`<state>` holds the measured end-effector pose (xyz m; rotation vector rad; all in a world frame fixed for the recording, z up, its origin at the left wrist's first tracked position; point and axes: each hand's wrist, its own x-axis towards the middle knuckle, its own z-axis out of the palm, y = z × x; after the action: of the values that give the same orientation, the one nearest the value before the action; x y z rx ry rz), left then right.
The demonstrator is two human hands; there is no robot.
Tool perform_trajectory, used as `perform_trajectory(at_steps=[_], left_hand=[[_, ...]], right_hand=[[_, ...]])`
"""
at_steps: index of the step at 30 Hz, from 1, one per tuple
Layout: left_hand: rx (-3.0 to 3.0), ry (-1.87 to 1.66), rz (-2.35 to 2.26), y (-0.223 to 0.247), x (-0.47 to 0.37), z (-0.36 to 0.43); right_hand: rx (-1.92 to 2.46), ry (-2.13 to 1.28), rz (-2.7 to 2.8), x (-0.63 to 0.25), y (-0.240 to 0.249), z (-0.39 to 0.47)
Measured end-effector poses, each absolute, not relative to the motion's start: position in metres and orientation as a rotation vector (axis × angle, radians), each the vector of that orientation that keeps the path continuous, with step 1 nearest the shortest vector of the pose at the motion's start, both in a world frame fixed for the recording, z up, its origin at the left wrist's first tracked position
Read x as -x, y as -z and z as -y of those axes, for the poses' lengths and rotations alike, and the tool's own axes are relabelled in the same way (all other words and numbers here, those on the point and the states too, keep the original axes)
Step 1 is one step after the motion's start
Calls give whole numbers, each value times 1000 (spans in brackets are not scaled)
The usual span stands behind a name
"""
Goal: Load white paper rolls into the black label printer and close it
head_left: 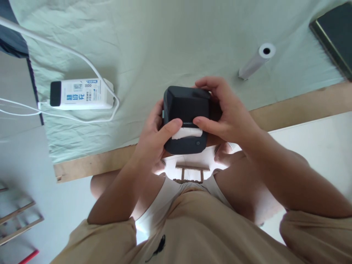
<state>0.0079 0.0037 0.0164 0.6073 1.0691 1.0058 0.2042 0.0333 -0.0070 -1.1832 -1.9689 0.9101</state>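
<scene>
Between my hands is a small black device (189, 104), held over the table's front edge. White paper (187, 132) shows in a slot across its face, and a power mark is on the lower right of its front. My left hand (158, 135) grips the left side, its thumb lying near the slot. On the other side my right hand (222, 110) wraps the device, with its thumb tip just above the paper and its fingers partly hidden behind.
A white roll (254, 63) stands on the green cloth (165, 44) at the right. At left lies a white power bank (82, 94) with a white cable (68, 51) looped around it. A dark book-like object (334, 38) is at the far right. The wooden edge (96, 164) crosses below.
</scene>
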Motion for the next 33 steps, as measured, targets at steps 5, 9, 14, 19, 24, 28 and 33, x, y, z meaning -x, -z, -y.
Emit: perform_trajectory(at_steps=[5, 9, 14, 19, 24, 28, 33], left_hand=[[-677, -1103, -997, -11, -10, -3], [-624, -1185, -1002, -11, -13, -3], [-468, -1185, -1071, -13, -15, -7], [-288, -1150, -1220, -12, -16, -11], [-307, -1298, -1160, -7, -15, -12], [-303, -1290, -1175, -5, -16, -13], [-320, -1289, -1174, -4, -15, -12]], right_hand=[[1164, -845, 2050, -206, 5, -31], [1069, -858, 2084, -208, 4, -31], [1097, -752, 2084, -207, 1, -29], [1100, -640, 2047, -207, -1, -26], [1084, -627, 2046, -210, 2, -27], [1032, -466, 1990, -210, 2, -28], [1114, -503, 1769, -200, -15, -24]])
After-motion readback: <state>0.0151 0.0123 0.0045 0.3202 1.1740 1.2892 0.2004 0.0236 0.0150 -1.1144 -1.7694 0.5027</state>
